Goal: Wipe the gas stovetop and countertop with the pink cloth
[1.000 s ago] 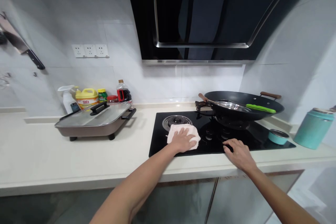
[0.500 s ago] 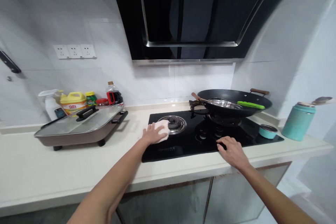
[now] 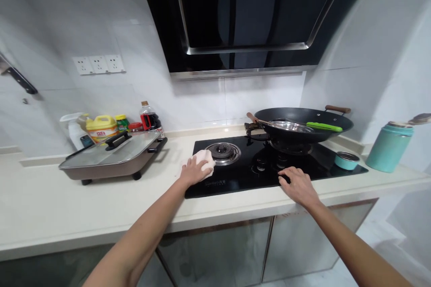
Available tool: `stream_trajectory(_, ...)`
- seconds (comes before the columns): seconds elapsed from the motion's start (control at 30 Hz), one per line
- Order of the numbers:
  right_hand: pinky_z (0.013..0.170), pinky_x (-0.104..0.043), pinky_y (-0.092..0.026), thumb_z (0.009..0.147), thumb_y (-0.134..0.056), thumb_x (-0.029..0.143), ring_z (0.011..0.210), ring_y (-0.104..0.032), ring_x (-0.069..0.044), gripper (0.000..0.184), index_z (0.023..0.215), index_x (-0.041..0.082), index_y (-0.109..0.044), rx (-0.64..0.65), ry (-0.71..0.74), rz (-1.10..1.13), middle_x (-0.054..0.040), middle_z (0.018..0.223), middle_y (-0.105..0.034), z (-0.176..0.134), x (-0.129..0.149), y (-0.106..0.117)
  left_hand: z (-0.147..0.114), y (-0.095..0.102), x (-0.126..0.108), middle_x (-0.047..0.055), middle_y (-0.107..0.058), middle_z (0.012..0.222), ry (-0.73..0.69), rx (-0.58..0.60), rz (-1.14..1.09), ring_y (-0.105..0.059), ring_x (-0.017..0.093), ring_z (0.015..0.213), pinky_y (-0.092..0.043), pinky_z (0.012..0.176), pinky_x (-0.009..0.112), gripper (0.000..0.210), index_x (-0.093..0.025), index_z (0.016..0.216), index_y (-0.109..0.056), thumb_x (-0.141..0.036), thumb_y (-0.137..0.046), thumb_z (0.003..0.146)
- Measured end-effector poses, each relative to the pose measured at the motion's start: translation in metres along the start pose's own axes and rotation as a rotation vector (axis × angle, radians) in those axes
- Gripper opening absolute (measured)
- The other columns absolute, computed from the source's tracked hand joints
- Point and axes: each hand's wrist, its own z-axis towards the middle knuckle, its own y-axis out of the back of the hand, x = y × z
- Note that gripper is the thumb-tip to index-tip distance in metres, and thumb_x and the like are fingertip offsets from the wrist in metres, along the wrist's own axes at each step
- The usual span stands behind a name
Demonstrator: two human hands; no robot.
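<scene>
My left hand presses a pale cloth onto the left edge of the black glass gas stove. The cloth lies beside the left burner; its underside is hidden. At the stove's front edge rests my right hand, fingers loosely bent and nothing visible in it. Just behind that hand stand two control knobs. A large black wok sits on the right burner, with a metal lid or bowl and a green-handled utensil in it.
Left on the counter stands an electric pan with a glass lid, bottles behind it. A teal bowl and a teal canister are at right. The range hood hangs overhead.
My left hand and the cloth have shifted slightly left, away from the burner's ring. My right hand stays at the stove's front edge. The whole view has tilted a little.
</scene>
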Motion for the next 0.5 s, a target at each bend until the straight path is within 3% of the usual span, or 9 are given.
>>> stream_trajectory(0.27, 0.096, -0.043, -0.040, 0.098, -0.047, 0.037, 0.111, -0.057, -0.026, 0.033, 0.108, 0.024, -0.074, -0.002, -0.003, -0.017, -0.0078, 0.119, -0.068, -0.001, 0.003, 0.002, -0.044, -0.004, -0.012, 0.004, -0.033, 0.170, -0.040, -0.036, 0.017, -0.026, 0.039, 0.156, -0.029, 0.121, 0.062, 0.066, -0.045, 0.150, -0.052, -0.077, -0.035, 0.094)
stream_trajectory(0.5, 0.096, -0.044, -0.040, 0.099, -0.045, 0.037, 0.111, -0.057, -0.027, 0.036, 0.114, 0.023, -0.074, 0.003, 0.004, -0.047, -0.0101, 0.122, -0.068, -0.002, 0.003, 0.003, -0.087, -0.018, -0.025, 0.006, -0.032, 0.170, -0.077, -0.125, 0.011, -0.026, 0.041, 0.154, -0.027, 0.120, 0.062, 0.065, -0.043, 0.148, -0.056, -0.075, -0.036, 0.095)
